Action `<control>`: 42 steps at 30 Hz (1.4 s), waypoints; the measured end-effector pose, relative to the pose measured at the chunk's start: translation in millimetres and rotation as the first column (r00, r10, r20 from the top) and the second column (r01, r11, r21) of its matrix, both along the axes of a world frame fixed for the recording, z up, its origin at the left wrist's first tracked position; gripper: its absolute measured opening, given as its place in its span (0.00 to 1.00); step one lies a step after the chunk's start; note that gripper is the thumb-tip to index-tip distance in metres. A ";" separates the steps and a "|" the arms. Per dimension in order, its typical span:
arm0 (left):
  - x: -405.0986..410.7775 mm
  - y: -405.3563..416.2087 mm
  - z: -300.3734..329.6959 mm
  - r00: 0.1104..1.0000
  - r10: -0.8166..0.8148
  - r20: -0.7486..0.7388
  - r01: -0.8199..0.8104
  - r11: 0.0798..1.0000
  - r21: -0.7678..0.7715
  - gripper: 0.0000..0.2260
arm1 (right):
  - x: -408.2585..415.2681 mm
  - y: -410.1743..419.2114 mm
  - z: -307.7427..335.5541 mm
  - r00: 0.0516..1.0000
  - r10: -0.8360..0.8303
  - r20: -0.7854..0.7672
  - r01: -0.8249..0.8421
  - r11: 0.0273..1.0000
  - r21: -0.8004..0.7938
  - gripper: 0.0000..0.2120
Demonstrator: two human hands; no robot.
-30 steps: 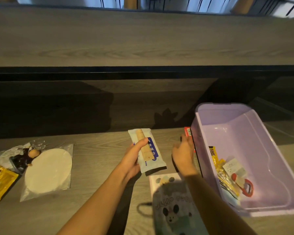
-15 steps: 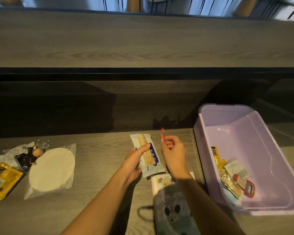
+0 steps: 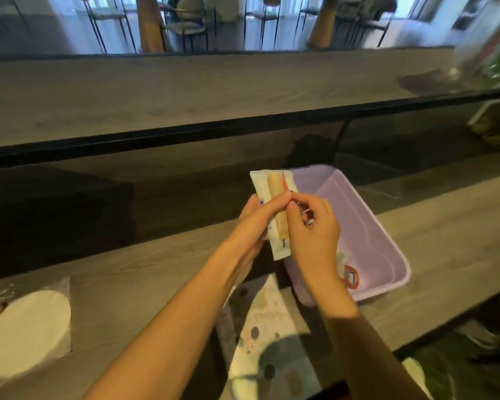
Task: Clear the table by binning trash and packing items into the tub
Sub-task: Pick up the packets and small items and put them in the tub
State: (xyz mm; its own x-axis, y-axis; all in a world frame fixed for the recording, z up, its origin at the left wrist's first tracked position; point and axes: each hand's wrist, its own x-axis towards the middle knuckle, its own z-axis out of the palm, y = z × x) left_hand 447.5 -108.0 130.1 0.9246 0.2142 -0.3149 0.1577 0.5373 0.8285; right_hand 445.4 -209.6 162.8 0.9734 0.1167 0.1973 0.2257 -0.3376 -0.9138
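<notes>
1. Head view: lilac tub (image 3: 367, 226) on table (image 3: 145, 287), partly behind both hands; bagged disc (image 3: 23, 327) far left.
2. Left hand (image 3: 257, 220) clasping snack pack (image 3: 274, 215) upright above table; right hand (image 3: 312, 226) pinching red strip (image 3: 285, 183) against it.

Up top, a raised wooden counter (image 3: 214, 90) runs the full width, dark edge strip along its front. At its far right end stands a blurred glass vessel (image 3: 479, 50), casting a round shadow on the wood. Beyond the counter, metal-legged chairs (image 3: 191, 24) cluster around pale wooden pillars (image 3: 149, 24) on a light floor. Below the counter's right end, something green and white, too blurred to tell.
</notes>
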 end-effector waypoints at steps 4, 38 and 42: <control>14.3 -41.2 -0.5 0.996 -0.078 -0.031 0.079 0.996 0.032 0.33 | 12.1 -41.3 -1.1 0.994 -0.109 -0.012 0.108 0.991 -0.074 0.05; -337.7 208.4 -77.3 0.525 0.795 -0.305 -0.786 0.590 0.185 0.17 | -215.9 230.1 -120.6 0.645 0.691 -0.327 -0.718 0.400 -0.570 0.09; -371.2 228.3 -83.2 0.454 0.843 -0.290 -0.844 0.511 0.162 0.17 | -248.2 263.7 -128.3 0.552 0.757 -0.350 -0.756 0.278 -0.593 0.12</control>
State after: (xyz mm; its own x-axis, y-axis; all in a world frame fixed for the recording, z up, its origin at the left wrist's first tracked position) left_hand 76.3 120.3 46.9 0.1492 0.8344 -0.5306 -0.1465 0.5494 0.8226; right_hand 197.3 54.1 34.4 0.3802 0.8857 -0.2666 0.7013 -0.4640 -0.5412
